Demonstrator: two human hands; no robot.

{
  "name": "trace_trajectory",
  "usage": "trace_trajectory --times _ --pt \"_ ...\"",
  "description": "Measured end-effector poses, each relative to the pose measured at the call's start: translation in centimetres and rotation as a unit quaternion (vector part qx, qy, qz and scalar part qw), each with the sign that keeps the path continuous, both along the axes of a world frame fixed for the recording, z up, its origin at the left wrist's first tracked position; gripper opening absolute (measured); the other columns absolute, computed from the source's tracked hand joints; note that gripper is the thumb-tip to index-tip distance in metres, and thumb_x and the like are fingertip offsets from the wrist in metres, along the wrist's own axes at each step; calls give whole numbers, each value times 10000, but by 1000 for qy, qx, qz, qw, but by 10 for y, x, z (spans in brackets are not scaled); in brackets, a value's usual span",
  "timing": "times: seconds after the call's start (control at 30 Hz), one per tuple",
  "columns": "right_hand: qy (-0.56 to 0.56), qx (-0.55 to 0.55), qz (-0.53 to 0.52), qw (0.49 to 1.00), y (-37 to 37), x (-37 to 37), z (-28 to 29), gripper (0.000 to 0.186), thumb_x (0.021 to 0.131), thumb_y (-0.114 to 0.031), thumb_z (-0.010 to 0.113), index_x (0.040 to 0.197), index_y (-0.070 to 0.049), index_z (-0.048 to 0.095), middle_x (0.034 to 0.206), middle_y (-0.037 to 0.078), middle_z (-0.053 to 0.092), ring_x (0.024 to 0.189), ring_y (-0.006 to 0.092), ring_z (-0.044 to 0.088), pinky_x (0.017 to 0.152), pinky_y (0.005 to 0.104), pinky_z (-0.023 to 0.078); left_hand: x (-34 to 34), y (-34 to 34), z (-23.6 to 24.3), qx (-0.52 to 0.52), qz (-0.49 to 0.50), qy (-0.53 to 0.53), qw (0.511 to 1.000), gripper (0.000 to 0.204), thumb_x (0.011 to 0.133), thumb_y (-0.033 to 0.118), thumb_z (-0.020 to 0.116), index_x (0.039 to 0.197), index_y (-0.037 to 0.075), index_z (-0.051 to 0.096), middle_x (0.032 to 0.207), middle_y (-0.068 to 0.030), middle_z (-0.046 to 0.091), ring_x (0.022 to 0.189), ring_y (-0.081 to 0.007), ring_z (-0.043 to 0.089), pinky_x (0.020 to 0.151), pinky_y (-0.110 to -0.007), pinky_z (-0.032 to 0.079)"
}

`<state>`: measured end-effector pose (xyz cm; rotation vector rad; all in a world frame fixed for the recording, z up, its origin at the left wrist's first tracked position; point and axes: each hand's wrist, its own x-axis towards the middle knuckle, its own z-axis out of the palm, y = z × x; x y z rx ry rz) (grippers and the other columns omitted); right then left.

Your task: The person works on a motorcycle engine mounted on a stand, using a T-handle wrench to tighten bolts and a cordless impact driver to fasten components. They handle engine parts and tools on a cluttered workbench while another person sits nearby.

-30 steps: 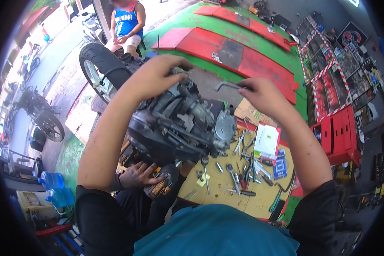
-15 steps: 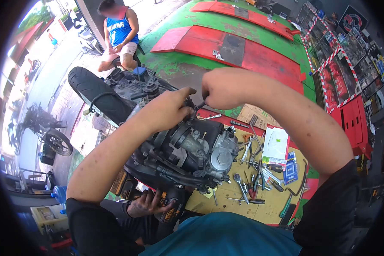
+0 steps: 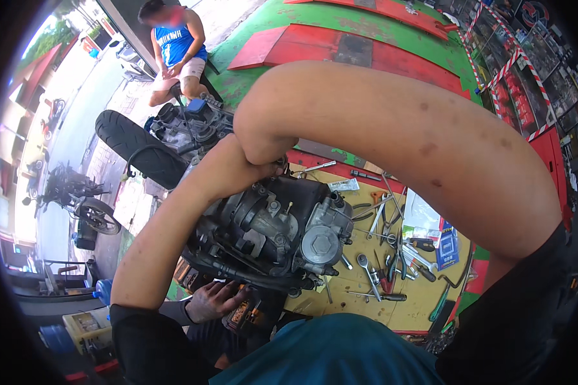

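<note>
A grey and black motorcycle engine (image 3: 273, 224) stands in front of me on the yellow-topped bench. My left hand (image 3: 234, 168) is closed low at the engine's far side, its thumb by a small dark part; what it grips is hidden. Across it, touching or nearly touching, lies my right hand (image 3: 263, 125), bent at the wrist with the fingers curled down out of sight. Whatever my right fingers hold cannot be made out. A round silver cover (image 3: 321, 245) and dark hoses (image 3: 237, 269) are on the engine's near side.
Pliers, screwdrivers and a ratchet wrench (image 3: 369, 276) lie on the yellow bench top (image 3: 340, 308). A co-worker's hand (image 3: 213, 301) rests by a black and orange power tool (image 3: 247, 317). Beyond the engine are a tyre (image 3: 135, 144), a seated person (image 3: 178, 54) and red ramps (image 3: 404, 61).
My right hand has swung left and over my left hand, its forearm now stretching across the view. The co-worker's hand has lowered onto the power tool. The view has shifted slightly.
</note>
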<state>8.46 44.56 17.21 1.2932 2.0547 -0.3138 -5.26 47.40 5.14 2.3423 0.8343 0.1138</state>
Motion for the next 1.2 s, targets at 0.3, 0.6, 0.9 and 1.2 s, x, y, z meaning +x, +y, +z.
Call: trace_trajectory --times 0.3,0.6,0.9,1.2 --pt "44 -59 -19 997 -20 25 7 318 866 -211 567 1048 -46 769 1014 169 742 901 307 710 833 463 533 6 -8 17 7 9 6 1000 278 844 205 791 1060 31 767 965 -182 759 931 -322 737 868 -392 552" --pt "269 -66 -102 956 -48 108 -90 479 845 -152 642 1312 -47 623 1094 223 724 1035 389 692 871 488 525 10 -10 15 -48 8 51 998 213 910 112 753 1067 -31 760 870 -116 765 800 -136 699 763 -315 544" --pt "403 -128 -151 893 -34 119 -128 475 882 -204 641 1330 -46 618 1163 211 710 1087 328 678 909 445 519 11 -18 15 -63 52 13 997 245 895 109 736 1105 -14 757 930 -177 761 836 -260 742 815 -374 559" --pt "575 -50 -179 797 -14 138 -184 321 997 -297 669 1154 -16 667 840 99 696 723 198 653 692 364 531 14 -13 10 -71 84 -18 994 264 986 73 676 1225 -37 702 1025 -106 765 910 -136 713 835 -297 561"
